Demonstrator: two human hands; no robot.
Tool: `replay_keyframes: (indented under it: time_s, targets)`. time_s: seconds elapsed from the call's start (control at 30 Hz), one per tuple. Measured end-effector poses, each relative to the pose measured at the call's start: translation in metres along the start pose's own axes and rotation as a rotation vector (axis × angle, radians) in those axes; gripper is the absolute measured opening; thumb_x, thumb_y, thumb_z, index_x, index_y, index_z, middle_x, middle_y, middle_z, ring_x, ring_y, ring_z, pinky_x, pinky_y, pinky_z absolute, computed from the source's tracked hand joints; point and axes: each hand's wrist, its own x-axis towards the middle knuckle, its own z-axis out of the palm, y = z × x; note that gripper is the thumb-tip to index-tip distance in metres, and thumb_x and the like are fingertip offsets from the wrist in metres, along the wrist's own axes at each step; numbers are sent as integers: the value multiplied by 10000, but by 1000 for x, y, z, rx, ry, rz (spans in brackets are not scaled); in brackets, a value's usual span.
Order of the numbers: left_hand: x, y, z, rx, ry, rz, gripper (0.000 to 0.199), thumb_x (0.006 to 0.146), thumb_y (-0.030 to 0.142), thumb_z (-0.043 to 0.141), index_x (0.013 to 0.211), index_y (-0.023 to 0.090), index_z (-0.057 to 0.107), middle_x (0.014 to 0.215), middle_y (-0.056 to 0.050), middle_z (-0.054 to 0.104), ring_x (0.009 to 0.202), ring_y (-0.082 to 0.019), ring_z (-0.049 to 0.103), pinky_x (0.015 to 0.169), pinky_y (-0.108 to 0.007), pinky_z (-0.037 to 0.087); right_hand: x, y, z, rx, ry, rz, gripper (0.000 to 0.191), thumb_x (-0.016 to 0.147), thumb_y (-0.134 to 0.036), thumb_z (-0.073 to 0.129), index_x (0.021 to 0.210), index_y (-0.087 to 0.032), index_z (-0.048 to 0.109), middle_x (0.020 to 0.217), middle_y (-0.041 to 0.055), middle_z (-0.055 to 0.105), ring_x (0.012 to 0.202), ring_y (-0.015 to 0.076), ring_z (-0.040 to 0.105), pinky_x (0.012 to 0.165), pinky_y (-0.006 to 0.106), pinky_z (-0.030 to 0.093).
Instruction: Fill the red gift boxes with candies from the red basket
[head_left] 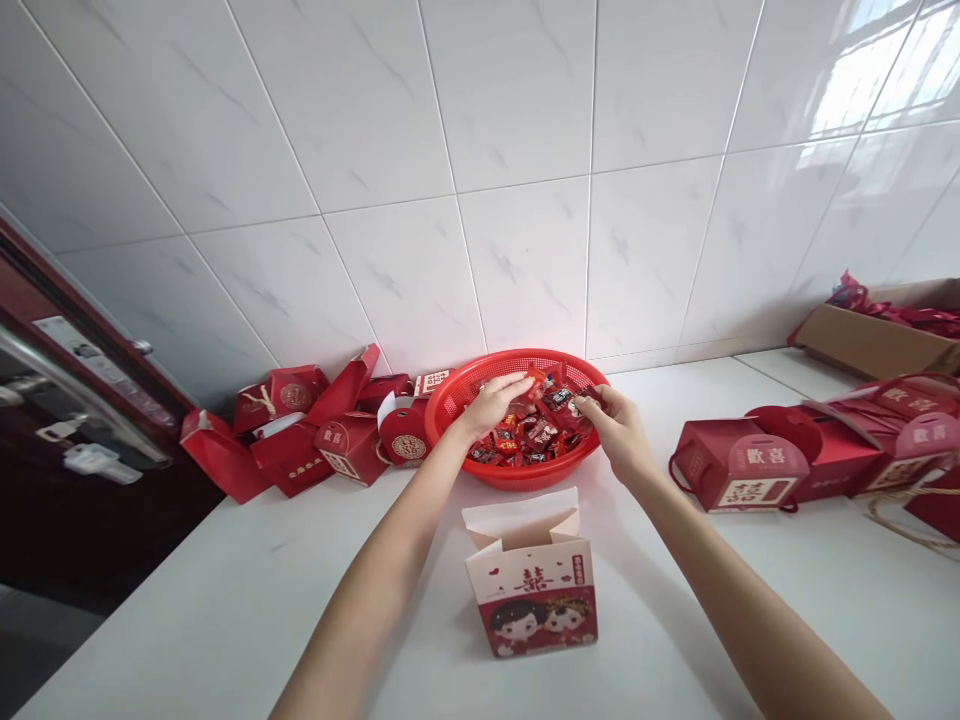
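A red plastic basket (517, 480) with perforated sides stands on the white table, holding many wrapped candies (540, 433). My left hand (493, 405) reaches over its left side, fingers together and tips at a red-orange wrapped candy (535, 387). At the basket's right rim, my right hand (616, 425) pinches a dark red wrapped candy (586, 402) between thumb and fingers. Between my forearms, in front of the basket, a white and red paper gift box (536, 600) stands upright with its top flaps open. Its front carries two cartoon figures; its inside is mostly hidden.
Several red gift boxes (349, 445) lie crowded left of the basket. More red boxes with handles (765, 465) stand on the right. A brown cardboard box (877, 340) with dark red material sits at the far right. A tiled wall (525, 260) rises behind; a door (82, 400) is at left.
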Motion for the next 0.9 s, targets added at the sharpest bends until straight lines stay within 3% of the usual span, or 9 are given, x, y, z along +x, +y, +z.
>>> replay_keyframes:
  time_s: [0.13,0.23,0.67,0.9]
  targets:
    - [-7,0,6,-165,-11,17,404,774,463,815,1047,166,798,1093,-90,764,875,-184,671,831,-329,551,0,3,2,-55,10,-38,354,736,-485,752,666,-238,509,611,-37,508,600,149,433,563,292,344]
    - [-9,2,5,-154,6,56,428,727,446,862,1046,167,805,1023,-70,776,753,-139,639,784,-313,544,1,4,2,-124,0,-61,368,749,-511,735,660,-239,503,609,-31,517,592,153,444,562,297,358]
    - [-9,3,15,-37,75,121,436,689,542,859,866,162,737,804,-16,721,673,-138,618,644,-279,513,2,1,-1,-16,-130,15,480,640,-624,845,724,-225,592,707,8,632,687,195,606,639,338,516]
    - [-10,1,15,4,75,126,433,707,531,857,898,158,749,875,-43,753,783,-182,680,735,-311,537,0,-2,1,-35,-117,-5,427,638,-553,852,718,-221,596,696,-5,628,693,195,617,636,327,520]
